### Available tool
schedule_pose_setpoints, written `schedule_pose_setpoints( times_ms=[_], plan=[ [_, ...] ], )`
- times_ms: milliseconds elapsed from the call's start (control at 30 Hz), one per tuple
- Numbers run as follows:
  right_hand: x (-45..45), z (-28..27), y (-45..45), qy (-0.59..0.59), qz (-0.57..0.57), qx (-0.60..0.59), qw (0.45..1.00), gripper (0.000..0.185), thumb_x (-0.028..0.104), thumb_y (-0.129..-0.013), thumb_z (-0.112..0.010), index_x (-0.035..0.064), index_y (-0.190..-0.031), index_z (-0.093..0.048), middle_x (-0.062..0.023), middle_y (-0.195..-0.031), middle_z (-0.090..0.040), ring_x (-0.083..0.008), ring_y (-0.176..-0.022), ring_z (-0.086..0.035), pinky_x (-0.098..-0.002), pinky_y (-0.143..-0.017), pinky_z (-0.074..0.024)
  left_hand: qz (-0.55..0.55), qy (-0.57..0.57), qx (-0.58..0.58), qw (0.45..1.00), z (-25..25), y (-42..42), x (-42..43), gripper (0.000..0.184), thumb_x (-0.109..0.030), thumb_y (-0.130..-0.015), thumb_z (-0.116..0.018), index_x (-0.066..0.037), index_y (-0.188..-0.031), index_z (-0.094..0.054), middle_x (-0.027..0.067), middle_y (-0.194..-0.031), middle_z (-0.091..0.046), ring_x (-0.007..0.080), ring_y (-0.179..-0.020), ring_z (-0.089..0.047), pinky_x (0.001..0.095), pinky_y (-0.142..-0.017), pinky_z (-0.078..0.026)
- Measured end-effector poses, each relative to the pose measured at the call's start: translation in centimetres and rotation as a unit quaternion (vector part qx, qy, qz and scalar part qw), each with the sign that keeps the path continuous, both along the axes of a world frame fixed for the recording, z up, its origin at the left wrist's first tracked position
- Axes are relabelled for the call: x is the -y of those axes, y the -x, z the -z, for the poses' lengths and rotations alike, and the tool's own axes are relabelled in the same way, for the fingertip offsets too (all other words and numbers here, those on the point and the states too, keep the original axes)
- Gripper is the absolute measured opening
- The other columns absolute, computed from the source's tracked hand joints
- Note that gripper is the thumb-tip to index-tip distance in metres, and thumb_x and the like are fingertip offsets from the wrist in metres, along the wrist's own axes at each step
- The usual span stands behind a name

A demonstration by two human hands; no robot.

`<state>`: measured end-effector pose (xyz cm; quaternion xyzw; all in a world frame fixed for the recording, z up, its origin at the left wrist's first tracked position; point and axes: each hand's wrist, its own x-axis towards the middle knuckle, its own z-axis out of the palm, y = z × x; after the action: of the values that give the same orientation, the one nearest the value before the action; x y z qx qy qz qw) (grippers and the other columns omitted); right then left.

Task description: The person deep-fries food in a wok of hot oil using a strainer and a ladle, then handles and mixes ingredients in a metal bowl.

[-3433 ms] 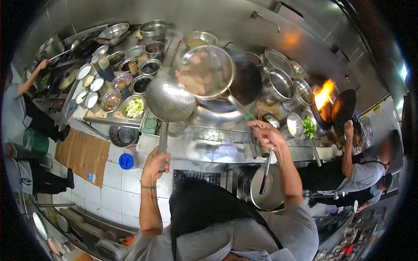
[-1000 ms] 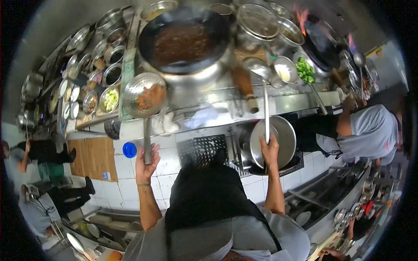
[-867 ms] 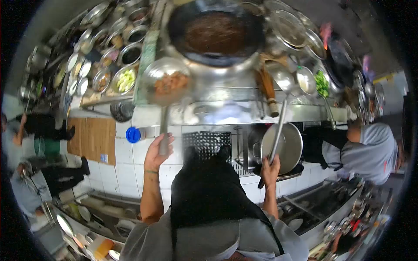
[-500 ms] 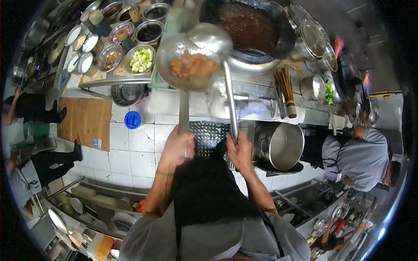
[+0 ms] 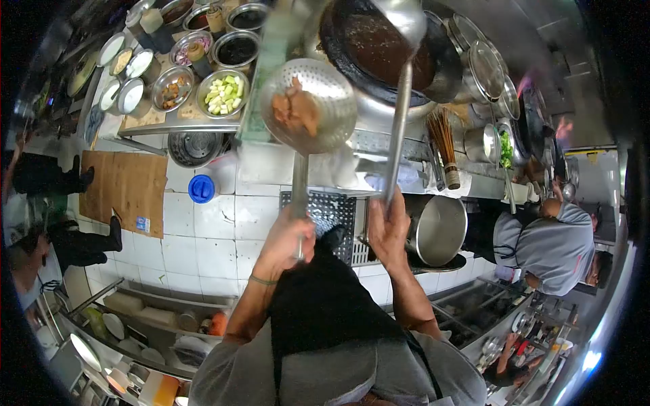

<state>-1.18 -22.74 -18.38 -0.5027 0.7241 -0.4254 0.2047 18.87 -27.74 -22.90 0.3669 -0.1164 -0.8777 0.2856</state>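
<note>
My left hand (image 5: pixel 290 238) is closed round the handle of a perforated strainer ladle (image 5: pixel 332 91). Brown pieces of food (image 5: pixel 295 109) lie in its bowl, over the counter's front edge. My right hand (image 5: pixel 389 230) grips the long handle of a metal ladle (image 5: pixel 399 122), whose bowl is raised over the wok. Dark brown liquid with small bubbles fills the black wok (image 5: pixel 382 51) behind both tools. The strainer and the ladle are apart.
Left on the counter are bowls, one with chopped green pieces (image 5: pixel 224 93). A bamboo brush (image 5: pixel 443 145) lies right of the ladle. A large pot (image 5: pixel 439 231) stands low at the right, near a co-worker (image 5: pixel 548 247). A blue-lidded container (image 5: pixel 203 189) is on the left.
Since half a second ago, the ladle has moved right and up from beside the strainer to over the wok. The food in the strainer looks like a smaller heap. Earlier the strainer was further left.
</note>
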Motion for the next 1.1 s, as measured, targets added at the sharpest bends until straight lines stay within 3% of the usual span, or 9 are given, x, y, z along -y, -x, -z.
schedule_pose_setpoints(
  times_ms=[167, 233, 300, 533, 733, 867, 967, 1033, 1100],
  plan=[
    [-0.5, 1.5, -0.3, -0.037, 0.016, 0.069, 0.997, 0.035, 0.006, -0.097, -0.052, -0.0051, -0.130, -0.047, -0.0077, -0.094, -0.060, -0.0131, -0.089, -0.054, -0.0262, -0.078, -0.0464, 0.022, 0.066, 0.055, 0.996, -3.7, 0.5, -0.6, 0.035, 0.003, -0.081, -0.055, -0.006, -0.112, -0.042, 0.0075, -0.069, -0.048, 0.0162, -0.041, -0.048, 0.0336, -0.032, -0.042],
    [-1.2, 1.5, -0.6, -0.113, -0.013, 0.204, 0.972, 0.030, 0.012, -0.098, -0.052, -0.0009, -0.125, -0.051, -0.0034, -0.081, -0.055, -0.0082, -0.072, -0.047, -0.0234, -0.062, -0.0399, 0.033, 0.076, 0.055, 0.995, -4.5, 1.1, -0.9, 0.036, 0.005, -0.081, -0.055, -0.007, -0.112, -0.042, 0.0074, -0.069, -0.048, 0.0164, -0.041, -0.048, 0.0340, -0.032, -0.042],
    [-2.2, 1.9, -0.9, -0.154, -0.062, 0.434, 0.886, 0.029, 0.019, -0.100, -0.051, 0.0037, -0.124, -0.051, 0.0002, -0.067, -0.049, -0.0052, -0.041, -0.040, -0.0223, -0.034, -0.0321, 0.019, 0.036, 0.016, 0.999, -3.3, 1.5, -0.7, 0.029, 0.002, -0.083, -0.055, -0.009, -0.109, -0.046, 0.0062, -0.069, -0.048, 0.0161, -0.041, -0.047, 0.0335, -0.032, -0.042],
    [-3.7, 0.1, 1.7, -0.208, -0.061, 0.847, 0.485, 0.034, 0.028, -0.102, -0.046, 0.0094, -0.130, -0.049, 0.0030, -0.066, -0.040, -0.0008, -0.036, -0.033, -0.0183, -0.025, -0.0273, 0.016, -0.019, 0.002, 1.000, -0.7, 0.8, -1.3, 0.020, -0.008, -0.083, -0.058, -0.009, -0.102, -0.050, 0.0034, -0.069, -0.047, 0.0132, -0.042, -0.044, 0.0312, -0.033, -0.040],
    [-5.7, -2.5, 2.0, -0.193, -0.055, 0.836, 0.511, 0.036, 0.025, -0.103, -0.041, 0.0106, -0.136, -0.045, 0.0022, -0.066, -0.039, -0.0024, -0.036, -0.030, -0.0188, -0.026, -0.0268, 0.051, -0.012, -0.025, 0.998, 3.4, 1.0, 0.3, 0.022, -0.011, -0.084, -0.057, -0.007, -0.104, -0.050, 0.0026, -0.070, -0.048, 0.0121, -0.048, -0.046, 0.0268, -0.039, -0.037],
    [-8.3, -3.0, 2.3, -0.178, -0.066, 0.814, 0.549, 0.034, 0.024, -0.101, -0.047, 0.0127, -0.134, -0.047, 0.0029, -0.066, -0.039, -0.0023, -0.036, -0.032, -0.0188, -0.026, -0.0257, 0.098, 0.074, 0.113, 0.986, 6.6, 2.4, 1.2, 0.023, -0.017, -0.088, -0.055, -0.005, -0.108, -0.054, 0.0036, -0.076, -0.053, 0.0147, -0.056, -0.052, 0.0293, -0.048, -0.045],
    [-11.3, -3.6, 2.5, -0.148, -0.056, 0.804, 0.572, 0.033, 0.021, -0.101, -0.047, 0.0126, -0.133, -0.046, 0.0042, -0.065, -0.037, -0.0005, -0.037, -0.030, -0.0169, -0.028, -0.0227, 0.176, 0.280, 0.312, 0.891, 9.6, 1.3, 1.4, 0.038, -0.021, -0.088, -0.059, 0.000, -0.118, -0.053, 0.0115, -0.102, -0.058, 0.0156, -0.091, -0.054, 0.0268, -0.070, -0.046],
    [-13.6, -3.7, 3.1, -0.105, -0.073, 0.800, 0.586, 0.033, 0.018, -0.100, -0.049, 0.0118, -0.132, -0.045, 0.0048, -0.065, -0.036, 0.0004, -0.038, -0.030, -0.0167, -0.029, -0.0239, 0.197, 0.375, 0.431, 0.797, 6.1, 2.1, 1.2, 0.058, -0.028, -0.089, -0.063, 0.004, -0.133, -0.043, 0.0187, -0.117, -0.056, 0.0266, -0.100, -0.055, 0.0349, -0.080, -0.049],
    [-15.8, -3.1, 3.7, -0.058, -0.066, 0.802, 0.591, 0.035, 0.013, -0.100, -0.048, 0.0108, -0.134, -0.042, 0.0059, -0.066, -0.036, 0.0011, -0.038, -0.028, -0.0158, -0.028, -0.0227, 0.128, 0.448, 0.478, 0.744, 10.5, 0.9, 3.3, 0.059, -0.029, -0.091, -0.063, 0.003, -0.136, -0.041, 0.0205, -0.117, -0.052, 0.0272, -0.099, -0.055, 0.0356, -0.078, -0.050]
  ],
)
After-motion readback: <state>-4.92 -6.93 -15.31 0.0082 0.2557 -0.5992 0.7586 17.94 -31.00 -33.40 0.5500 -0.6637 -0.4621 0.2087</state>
